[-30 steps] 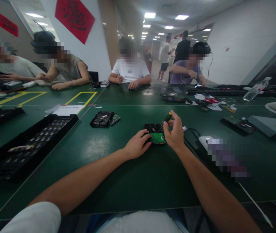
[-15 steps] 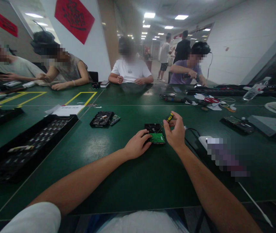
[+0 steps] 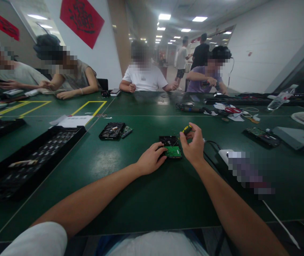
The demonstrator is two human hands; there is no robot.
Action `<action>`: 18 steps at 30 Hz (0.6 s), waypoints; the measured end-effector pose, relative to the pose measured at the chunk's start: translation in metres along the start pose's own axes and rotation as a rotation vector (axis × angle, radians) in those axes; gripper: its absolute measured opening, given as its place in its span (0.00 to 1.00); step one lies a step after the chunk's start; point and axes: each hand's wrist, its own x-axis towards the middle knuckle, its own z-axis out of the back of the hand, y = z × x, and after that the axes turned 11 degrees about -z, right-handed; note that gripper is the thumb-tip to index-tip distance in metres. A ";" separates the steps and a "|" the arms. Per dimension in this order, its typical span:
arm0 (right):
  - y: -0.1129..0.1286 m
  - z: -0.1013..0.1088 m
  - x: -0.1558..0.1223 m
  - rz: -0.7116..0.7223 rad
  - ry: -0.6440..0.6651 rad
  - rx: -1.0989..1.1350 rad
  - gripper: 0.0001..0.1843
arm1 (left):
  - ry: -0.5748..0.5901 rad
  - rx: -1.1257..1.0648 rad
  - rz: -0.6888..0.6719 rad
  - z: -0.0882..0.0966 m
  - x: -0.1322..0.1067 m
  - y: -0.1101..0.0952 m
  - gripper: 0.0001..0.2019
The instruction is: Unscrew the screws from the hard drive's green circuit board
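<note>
Head view: left hand [image 3: 150,161] grips the flat green board [image 3: 173,152] at its nine o'clock edge. Right hand [image 3: 194,147] pinches a slim screwdriver [image 3: 186,129].

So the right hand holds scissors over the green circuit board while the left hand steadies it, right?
Not scissors: the head view shows the right hand holding a screwdriver over the green circuit board while the left hand steadies it.
</note>
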 end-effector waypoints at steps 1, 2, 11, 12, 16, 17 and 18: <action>0.000 0.000 0.000 0.002 0.003 0.006 0.27 | 0.001 0.000 -0.001 0.000 0.000 0.000 0.18; 0.000 0.000 0.000 0.002 0.007 0.017 0.27 | -0.001 0.000 -0.004 0.000 0.000 0.000 0.18; 0.000 -0.001 -0.001 0.025 0.017 0.011 0.28 | -0.008 -0.005 -0.007 0.001 0.000 0.000 0.18; 0.001 0.000 -0.001 0.028 0.020 0.014 0.28 | -0.011 -0.006 -0.008 0.001 0.000 0.000 0.18; 0.003 0.000 -0.002 0.021 0.039 0.035 0.29 | -0.008 -0.001 0.001 0.001 0.000 0.000 0.18; 0.003 0.000 -0.002 0.020 0.045 0.042 0.30 | -0.004 0.001 0.003 0.000 0.000 0.000 0.18; 0.004 -0.001 -0.003 0.020 0.051 0.046 0.30 | -0.001 0.003 0.004 0.000 0.000 0.000 0.18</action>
